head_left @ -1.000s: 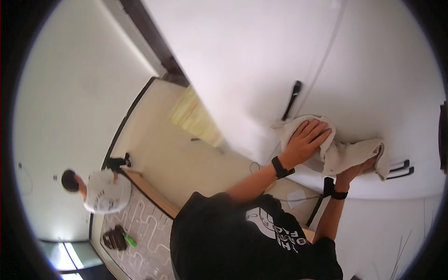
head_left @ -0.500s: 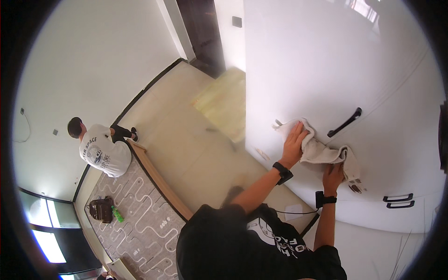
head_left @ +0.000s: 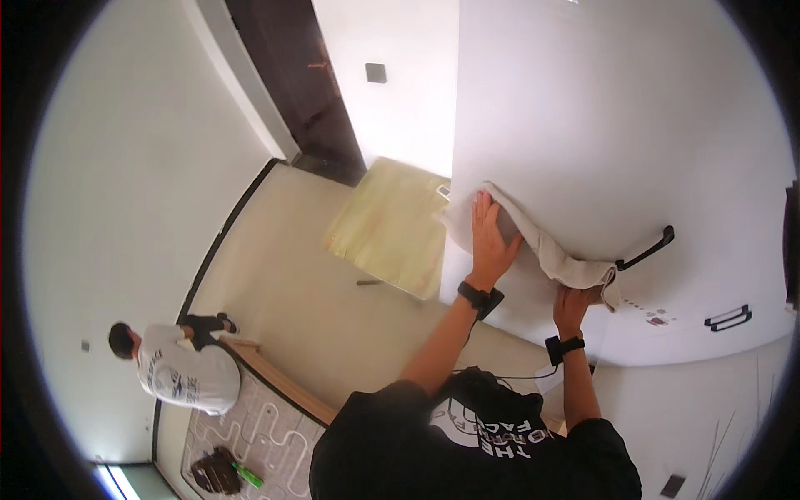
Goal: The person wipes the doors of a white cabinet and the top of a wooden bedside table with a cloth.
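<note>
A beige towel (head_left: 554, 258) is stretched across the glossy white cabinet door (head_left: 567, 125), its left end at the door's left edge. My left hand (head_left: 492, 242) lies flat on the towel's left part, fingers straight and pointing up. Lower and to the right, my right hand (head_left: 571, 310) grips the towel's bunched right end; its fingertips are partly hidden in the folds. Just right of that end, the towel meets or nearly meets the lower end of a black bar handle (head_left: 646, 250). Both wrists wear black bands.
Two more black handles (head_left: 728, 318) are at the right. Left of the cabinet stands a yellowish table (head_left: 392, 229), with a dark door (head_left: 292, 83) behind. A person in a white shirt (head_left: 187, 371) sits on a bed at lower left, near a brown backpack (head_left: 215, 472) and green bottle (head_left: 248, 475).
Both hands have shifted left along the cabinet with the towel, away from the handle, and the towel is more stretched out. A small decal at the right is more exposed. My view has turned.
</note>
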